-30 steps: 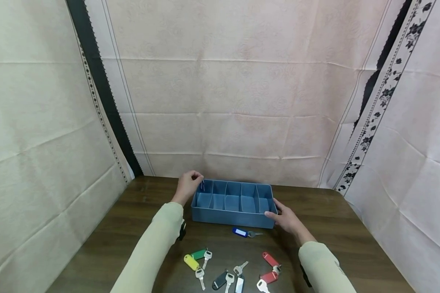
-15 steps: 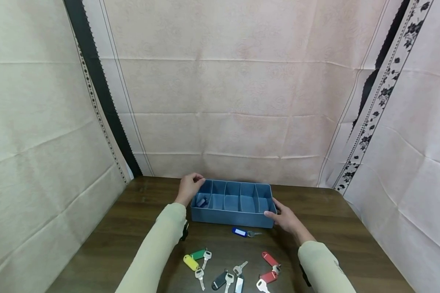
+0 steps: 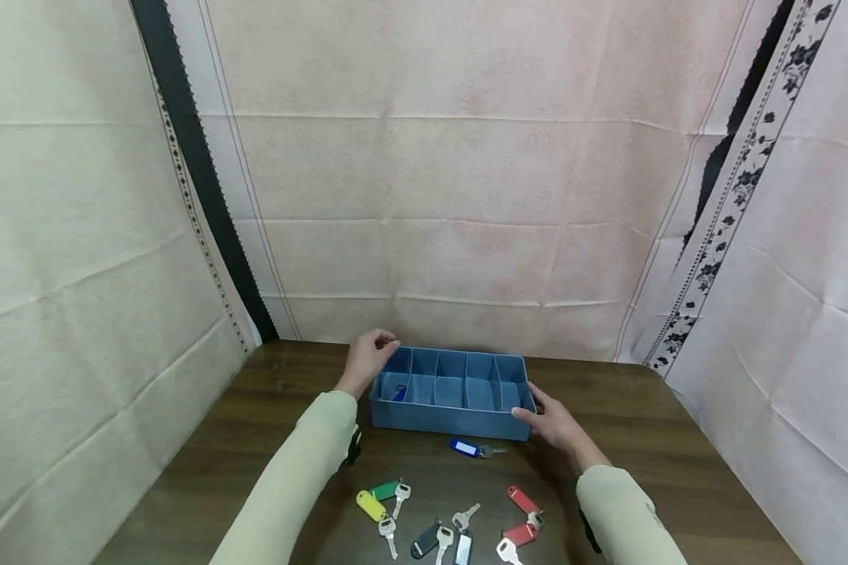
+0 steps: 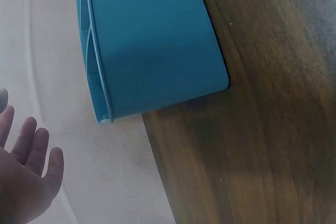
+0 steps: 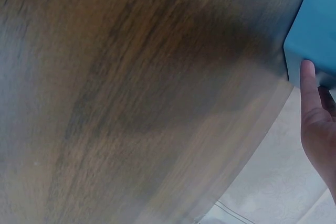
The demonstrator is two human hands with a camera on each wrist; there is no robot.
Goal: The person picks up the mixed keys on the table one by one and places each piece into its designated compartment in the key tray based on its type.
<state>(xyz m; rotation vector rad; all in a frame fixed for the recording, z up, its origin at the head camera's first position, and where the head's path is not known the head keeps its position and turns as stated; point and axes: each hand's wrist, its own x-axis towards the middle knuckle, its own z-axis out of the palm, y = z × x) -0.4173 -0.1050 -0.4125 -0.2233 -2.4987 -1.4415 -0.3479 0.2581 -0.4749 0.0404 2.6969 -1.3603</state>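
Observation:
A blue box point(image 3: 452, 420) with several compartments in a row stands towards the back of the wooden table. In its leftmost compartment lies a blue key tag point(image 3: 400, 394). My left hand point(image 3: 369, 359) hovers at the box's back left corner, holding nothing; in the left wrist view its fingers point(image 4: 39, 148) are loosely bent, apart from the box. My right hand point(image 3: 554, 424) holds the right end of the box, thumb at the front corner and fingers along the side. Close in front of the box lies another blue-tagged key point(image 3: 464, 448).
Nearer on the table point(image 3: 254, 471) lie keys with a green tag point(image 3: 385, 490), a yellow tag point(image 3: 371, 506), black tags point(image 3: 425, 540) and red tags point(image 3: 520, 535). Cloth hangings point(image 3: 466, 196) enclose the table at the back and both sides.
The blue-tagged key has left my left fingers and dropped into the leftmost compartment. My left hand has shifted slightly right, its fingers loosened. My right hand has stayed on the box.

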